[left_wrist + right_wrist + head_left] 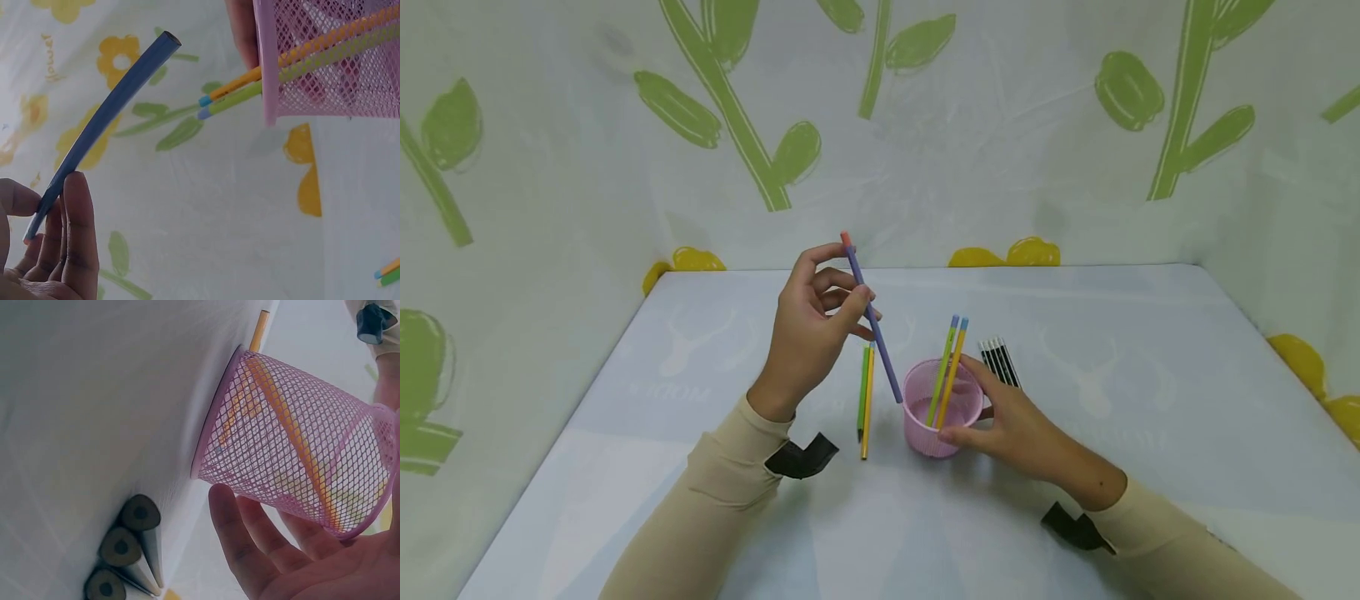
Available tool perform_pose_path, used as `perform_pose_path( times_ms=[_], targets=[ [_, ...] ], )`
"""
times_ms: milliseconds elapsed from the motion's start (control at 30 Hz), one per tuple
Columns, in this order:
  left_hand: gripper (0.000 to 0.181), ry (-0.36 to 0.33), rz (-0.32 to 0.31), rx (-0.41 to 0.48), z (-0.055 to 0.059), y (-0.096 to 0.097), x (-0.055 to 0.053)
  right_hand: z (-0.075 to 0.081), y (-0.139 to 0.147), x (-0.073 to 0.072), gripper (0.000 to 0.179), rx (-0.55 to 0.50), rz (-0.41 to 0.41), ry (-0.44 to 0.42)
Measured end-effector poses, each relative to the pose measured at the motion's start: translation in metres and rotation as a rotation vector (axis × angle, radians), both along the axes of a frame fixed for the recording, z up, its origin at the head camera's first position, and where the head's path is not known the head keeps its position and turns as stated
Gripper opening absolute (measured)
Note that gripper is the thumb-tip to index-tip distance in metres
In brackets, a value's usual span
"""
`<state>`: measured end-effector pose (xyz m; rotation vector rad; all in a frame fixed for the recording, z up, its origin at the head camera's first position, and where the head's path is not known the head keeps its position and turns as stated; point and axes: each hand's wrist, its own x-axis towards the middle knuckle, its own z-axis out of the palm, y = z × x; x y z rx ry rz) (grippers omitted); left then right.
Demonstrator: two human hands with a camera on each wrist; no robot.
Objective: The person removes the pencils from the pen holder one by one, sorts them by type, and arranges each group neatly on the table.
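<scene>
My left hand (808, 342) pinches a purple-blue pencil (876, 333) between thumb and fingers, its orange-red end up. The pencil slants down to the right, its lower end close by the left rim of a pink mesh pen cup (925, 437). Around the cup's right side my right hand (1022, 425) holds it, thumb at the near rim and fingers behind. Inside lean a lime-green pencil (943, 367) and an orange-yellow pencil (957, 367), both blue-tipped at the top. In the right wrist view, fingers (240, 540) lie along the mesh wall.
On the table (1150, 333), a green pencil (862, 396) and a yellow pencil (868, 408) lie side by side left of the cup. Several black-and-white striped pencils (1000, 362) lie behind my right hand. A leaf-printed cloth wall (1000, 125) stands behind the table.
</scene>
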<state>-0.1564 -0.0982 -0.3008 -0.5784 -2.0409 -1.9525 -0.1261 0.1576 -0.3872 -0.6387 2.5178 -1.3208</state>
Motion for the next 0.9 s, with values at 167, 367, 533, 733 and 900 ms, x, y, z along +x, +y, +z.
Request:
perform_pose_path(
  times_ms=[167, 367, 533, 733, 900],
  targets=[
    [0.048, -0.078, -0.015, 0.004, -0.001, -0.006, -0.006, 0.001, 0.0, 0.0, 0.099, -0.006, 0.006, -0.009],
    [0.049, -0.171, -0.019, -0.022, -0.006, -0.015, -0.011, 0.002, -0.001, 0.0, 0.099, -0.014, 0.01, -0.003],
    [0.054, -0.232, -0.026, -0.064, -0.014, -0.02, -0.013, 0.002, 0.0, 0.001, 0.099, -0.015, 0.015, 0.001],
    [0.057, -0.277, -0.042, -0.116, -0.026, -0.026, -0.016, 0.002, 0.0, 0.001, 0.099, -0.027, 0.021, 0.003],
    [0.06, -0.309, -0.058, -0.164, -0.03, -0.028, -0.017, 0.003, 0.0, 0.002, 0.099, -0.032, 0.021, 0.0]
  ],
)
